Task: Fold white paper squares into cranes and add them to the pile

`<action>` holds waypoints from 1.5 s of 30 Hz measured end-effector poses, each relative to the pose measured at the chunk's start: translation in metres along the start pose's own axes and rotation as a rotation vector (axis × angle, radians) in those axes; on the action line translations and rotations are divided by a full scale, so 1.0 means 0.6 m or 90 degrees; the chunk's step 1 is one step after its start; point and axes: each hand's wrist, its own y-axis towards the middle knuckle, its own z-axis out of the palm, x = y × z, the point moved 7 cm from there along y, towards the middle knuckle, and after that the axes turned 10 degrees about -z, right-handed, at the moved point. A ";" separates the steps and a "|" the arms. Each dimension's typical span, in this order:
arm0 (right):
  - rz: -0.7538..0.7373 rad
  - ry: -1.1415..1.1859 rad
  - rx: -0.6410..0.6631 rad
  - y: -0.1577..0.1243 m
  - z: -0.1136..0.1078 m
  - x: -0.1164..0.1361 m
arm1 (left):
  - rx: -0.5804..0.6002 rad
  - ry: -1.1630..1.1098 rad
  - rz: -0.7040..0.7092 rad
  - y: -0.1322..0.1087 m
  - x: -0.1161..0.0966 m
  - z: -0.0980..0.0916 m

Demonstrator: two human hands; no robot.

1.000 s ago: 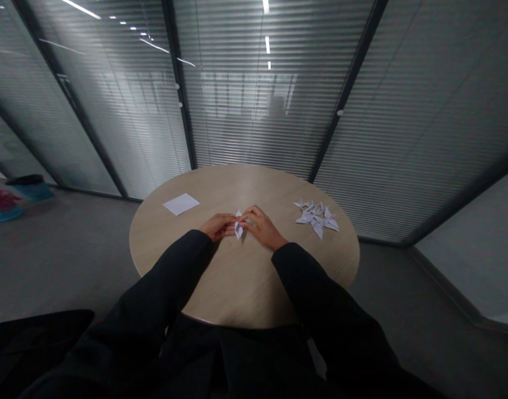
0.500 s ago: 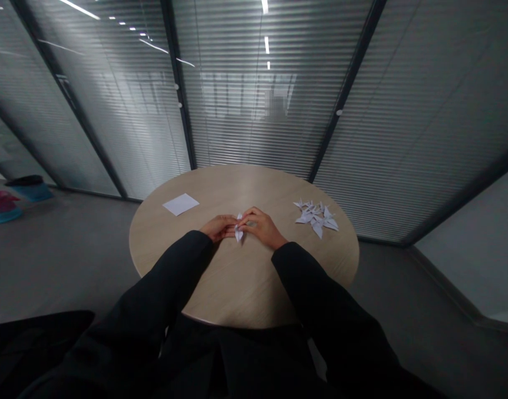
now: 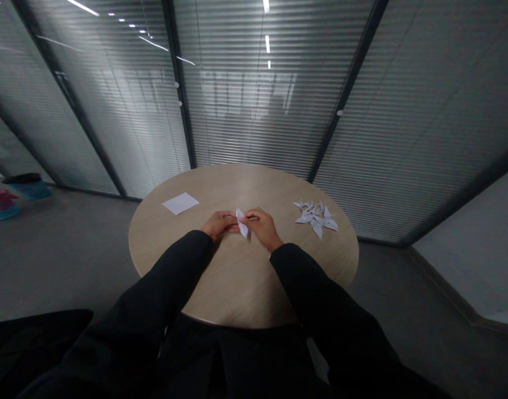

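Observation:
Between my two hands, just above the middle of the round table point(image 3: 233, 282), is a small piece of folded white paper point(image 3: 242, 224), narrow and pointed at both ends. My left hand point(image 3: 221, 225) grips it from the left, fingers closed at its edge. From the right, my right hand point(image 3: 262, 226) pinches it between thumb and fingers. Parts of the paper are hidden behind the fingertips. Several folded paper cranes point(image 3: 316, 216) lie in a pile to the right of my right hand.
White flat paper point(image 3: 181, 203) lies at the table's left. Behind the table stands a glass wall with blinds point(image 3: 254, 133). Blue bins point(image 3: 31, 188) stand on the floor far left, and a dark chair-like shape point(image 3: 37, 343) is at lower left.
The folded paper has turned and shows a broader face now, slightly further right. My fingers have shifted their hold on it. The pile and the flat paper stay where they were.

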 end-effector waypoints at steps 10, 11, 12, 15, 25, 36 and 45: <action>0.044 0.004 -0.025 0.000 -0.004 -0.021 | 0.029 0.020 0.033 -0.008 -0.007 0.013; 0.053 0.011 -0.026 0.000 -0.004 -0.025 | 0.039 0.018 0.034 -0.007 -0.007 0.014; 0.063 0.020 -0.024 -0.001 -0.003 -0.029 | 0.050 0.016 0.033 -0.007 -0.007 0.016; 0.090 0.042 -0.022 -0.001 -0.003 -0.037 | 0.073 0.000 0.023 -0.005 -0.005 0.017; 0.120 0.120 -0.052 -0.004 -0.002 -0.038 | 0.048 0.065 0.118 -0.008 -0.014 0.016; 0.189 0.262 -0.082 -0.015 0.009 -0.041 | 0.050 0.066 0.088 -0.003 -0.012 0.015; 0.209 0.317 -0.047 -0.016 0.020 -0.062 | 0.031 0.097 0.081 0.001 -0.009 0.012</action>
